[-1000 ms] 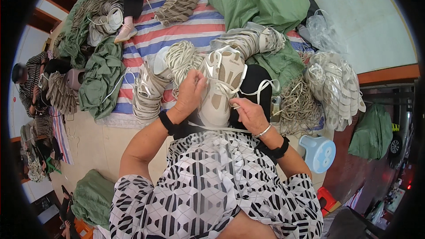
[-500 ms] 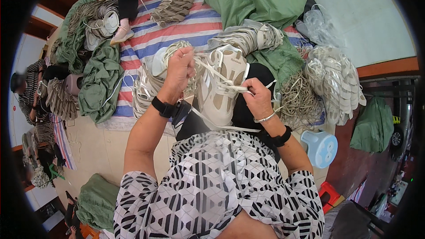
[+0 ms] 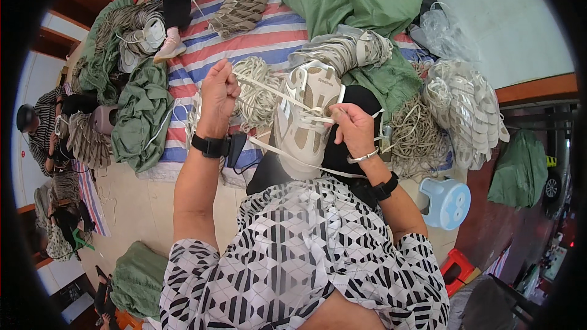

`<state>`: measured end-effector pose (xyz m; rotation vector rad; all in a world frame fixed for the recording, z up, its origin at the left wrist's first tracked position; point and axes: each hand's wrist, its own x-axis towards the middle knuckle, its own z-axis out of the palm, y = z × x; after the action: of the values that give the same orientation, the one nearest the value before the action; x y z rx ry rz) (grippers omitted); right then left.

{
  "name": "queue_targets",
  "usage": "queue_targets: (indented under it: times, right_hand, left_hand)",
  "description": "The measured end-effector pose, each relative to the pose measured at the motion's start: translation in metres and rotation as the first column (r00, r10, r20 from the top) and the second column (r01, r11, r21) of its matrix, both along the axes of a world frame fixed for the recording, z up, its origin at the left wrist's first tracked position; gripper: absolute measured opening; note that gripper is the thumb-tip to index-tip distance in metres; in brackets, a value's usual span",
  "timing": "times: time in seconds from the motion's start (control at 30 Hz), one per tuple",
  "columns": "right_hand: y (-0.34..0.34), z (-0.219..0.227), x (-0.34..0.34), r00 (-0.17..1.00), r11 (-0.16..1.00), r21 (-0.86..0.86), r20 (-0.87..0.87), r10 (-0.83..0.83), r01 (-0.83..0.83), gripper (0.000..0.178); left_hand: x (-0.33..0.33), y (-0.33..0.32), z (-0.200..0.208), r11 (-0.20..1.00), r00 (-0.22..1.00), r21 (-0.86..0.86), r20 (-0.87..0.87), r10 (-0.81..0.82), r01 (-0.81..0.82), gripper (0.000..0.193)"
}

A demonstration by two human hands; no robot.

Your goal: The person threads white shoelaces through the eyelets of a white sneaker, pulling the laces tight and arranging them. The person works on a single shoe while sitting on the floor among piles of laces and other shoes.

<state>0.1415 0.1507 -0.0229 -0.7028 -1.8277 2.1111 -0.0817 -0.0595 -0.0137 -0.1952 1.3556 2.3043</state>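
Observation:
A beige and white shoe upper (image 3: 301, 137) rests across my lap on black trousers. My left hand (image 3: 219, 91) is closed on a pale flat shoelace (image 3: 269, 90), which stretches taut from my fingers to the eyelets. At the right side of the lacing, my right hand (image 3: 354, 127) pinches the lace close against the upper. A loose length of lace hangs in a curve below, crossing the toe. Beyond my left hand lies a heap of pale laces (image 3: 257, 88).
Stacked shoe uppers (image 3: 345, 49) lie ahead on a striped sheet (image 3: 202, 61), with another stack (image 3: 461, 113) at right. Green sacks (image 3: 354, 0) spread behind. Tangled laces (image 3: 413, 131) sit right of my knee, near a blue stool (image 3: 446, 203). Other people work at far left.
My left hand has moved left and slightly toward me, drawing the shoelace out longer. My right hand stays pinched beside the eyelets, shifted only slightly.

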Motion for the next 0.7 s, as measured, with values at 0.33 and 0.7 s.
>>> queue_targets:
  times: [0.33,0.7]
  right_hand:
    - [0.025,0.004,0.031,0.907,0.448,0.801,0.270,0.323,-0.398,0.016]
    - [0.039,0.006,0.032,0.897,0.236,0.878,0.356,0.262,-0.417,0.016]
  left_hand:
    - [0.005,-0.014,0.023,0.985,0.983,-0.157,-0.158,-0.096,0.071,0.012]
    - [-0.009,-0.019,0.027,0.975,0.941,-0.201,-0.338,0.018,-0.092,0.016]
